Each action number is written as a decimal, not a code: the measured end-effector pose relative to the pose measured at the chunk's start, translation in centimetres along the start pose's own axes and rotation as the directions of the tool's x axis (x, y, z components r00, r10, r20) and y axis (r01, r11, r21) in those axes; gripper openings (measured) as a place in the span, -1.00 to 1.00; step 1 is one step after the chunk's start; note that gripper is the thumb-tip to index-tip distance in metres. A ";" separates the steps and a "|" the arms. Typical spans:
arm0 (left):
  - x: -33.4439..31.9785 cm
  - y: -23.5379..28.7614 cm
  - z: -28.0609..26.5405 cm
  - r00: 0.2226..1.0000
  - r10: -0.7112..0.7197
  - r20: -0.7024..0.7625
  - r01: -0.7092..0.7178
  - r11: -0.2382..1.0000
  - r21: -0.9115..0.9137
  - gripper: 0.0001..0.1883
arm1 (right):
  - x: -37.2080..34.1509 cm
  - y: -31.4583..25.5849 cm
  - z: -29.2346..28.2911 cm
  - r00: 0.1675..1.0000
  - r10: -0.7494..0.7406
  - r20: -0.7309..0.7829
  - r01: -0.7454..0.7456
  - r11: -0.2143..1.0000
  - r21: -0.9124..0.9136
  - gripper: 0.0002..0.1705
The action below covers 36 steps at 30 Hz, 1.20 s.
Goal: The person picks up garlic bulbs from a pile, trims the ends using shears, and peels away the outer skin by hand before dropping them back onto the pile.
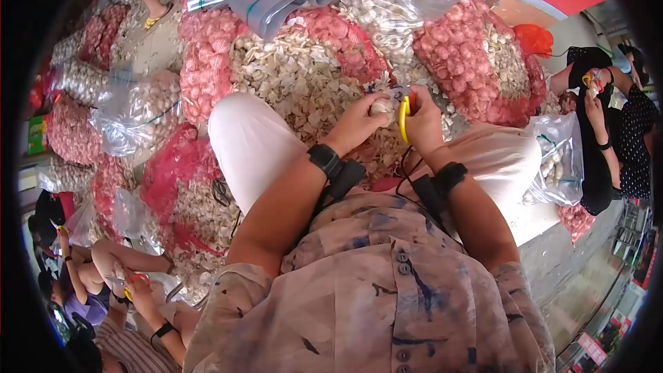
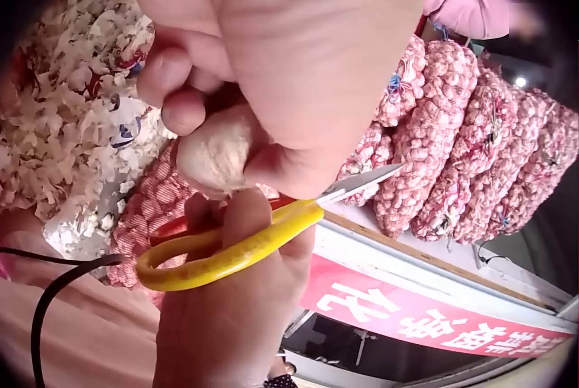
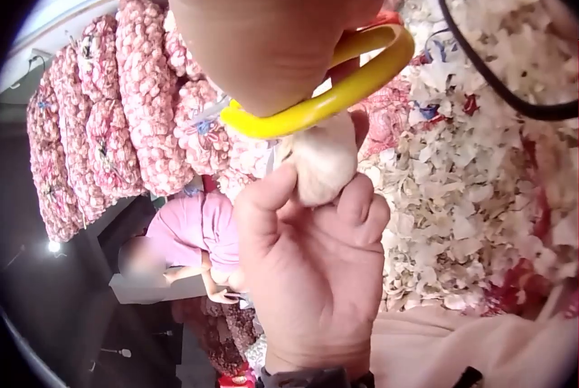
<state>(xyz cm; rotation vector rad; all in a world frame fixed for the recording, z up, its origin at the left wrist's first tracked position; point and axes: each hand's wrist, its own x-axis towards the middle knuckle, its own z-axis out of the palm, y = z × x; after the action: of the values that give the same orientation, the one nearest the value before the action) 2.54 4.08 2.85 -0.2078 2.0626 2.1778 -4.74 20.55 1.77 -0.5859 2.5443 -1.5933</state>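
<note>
Above the lap, my left hand [image 1: 356, 124] pinches a whitish garlic bulb [image 1: 382, 107] between thumb and fingers. Facing it, my right hand [image 1: 425, 124] grips scissors [image 1: 403, 121] with yellow handle loops edged in red. In the left wrist view the scissors' blade sticks out past the fingers, just below the bulb [image 2: 217, 147]. From the right wrist, the yellow handle [image 3: 317, 109] crosses in front of the bulb's upper part, and the left thumb and fingers hold the bulb from below. Part of the blades is hidden behind the right hand.
Loose garlic skins [image 1: 290, 83] pile up in front of the knees. Red mesh sacks of garlic [image 1: 452, 48] and clear plastic bags [image 1: 556, 145] surround the lap. A dark cord [image 2: 41, 307] hangs by the wrists. Other people sit at left and right, one holding red-handled scissors [image 1: 135, 280].
</note>
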 end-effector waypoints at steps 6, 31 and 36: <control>-0.5 0.8 -0.1 0.998 -0.057 -0.012 0.050 0.953 -0.299 -0.55 | 0.7 1.2 -1.7 0.960 0.278 -0.039 -0.271 0.953 0.137 -0.65; 0.4 -0.6 0.4 0.975 0.222 -0.033 -0.223 0.974 -0.030 -0.52 | -0.4 0.9 0.0 0.925 0.309 0.221 -0.377 0.679 0.629 -0.59; -0.1 1.1 -0.3 0.994 0.009 0.109 0.071 0.707 -0.703 -0.53 | 0.1 4.4 -0.7 0.867 0.494 0.062 -0.465 0.758 0.457 -0.67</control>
<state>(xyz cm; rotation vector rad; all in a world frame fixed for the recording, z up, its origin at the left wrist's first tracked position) 2.47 3.72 3.92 -0.1888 1.0461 2.7781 -6.23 22.81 -1.79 0.1659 1.9847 -1.9065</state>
